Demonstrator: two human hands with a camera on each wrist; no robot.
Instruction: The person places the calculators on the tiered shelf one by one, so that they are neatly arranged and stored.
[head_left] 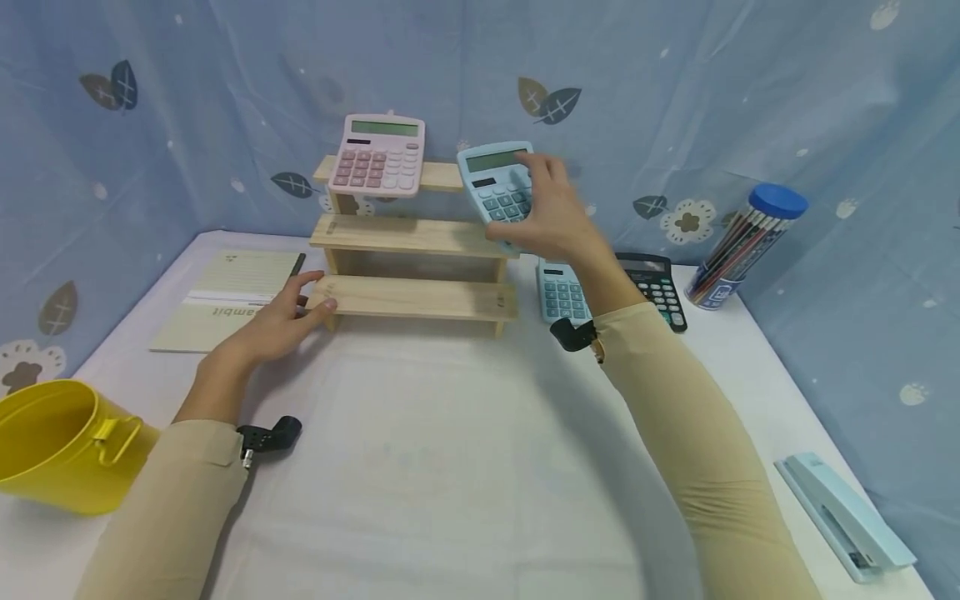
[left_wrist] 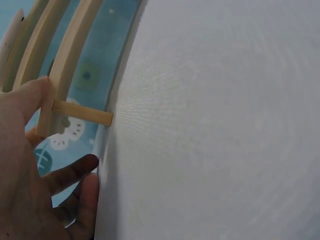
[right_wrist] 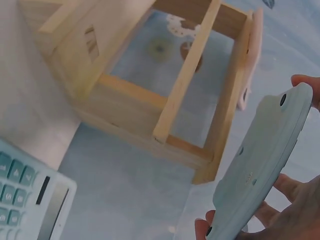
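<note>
My right hand (head_left: pixel 558 212) grips a light blue calculator (head_left: pixel 491 179) by its edges. It is held tilted near the right end of the top step of a three-tier wooden stand (head_left: pixel 412 235). In the right wrist view the back of this calculator (right_wrist: pixel 262 160) faces the camera. At the stand's lower left corner, my left hand (head_left: pixel 277 321) pinches the end of the bottom step between thumb and finger. The left wrist view shows the other fingers (left_wrist: pixel 72 175) bent below the step. A pink calculator (head_left: pixel 378 156) leans upright on the top step's left side.
Behind my right forearm lie a second light blue calculator (head_left: pixel 561 292) and a black calculator (head_left: pixel 656 287). A pencil tub with a blue lid (head_left: pixel 746 246) stands at the back right, a stapler (head_left: pixel 847 517) in front. Leftward are a notebook (head_left: pixel 225 300) and a yellow bucket (head_left: pixel 112 450).
</note>
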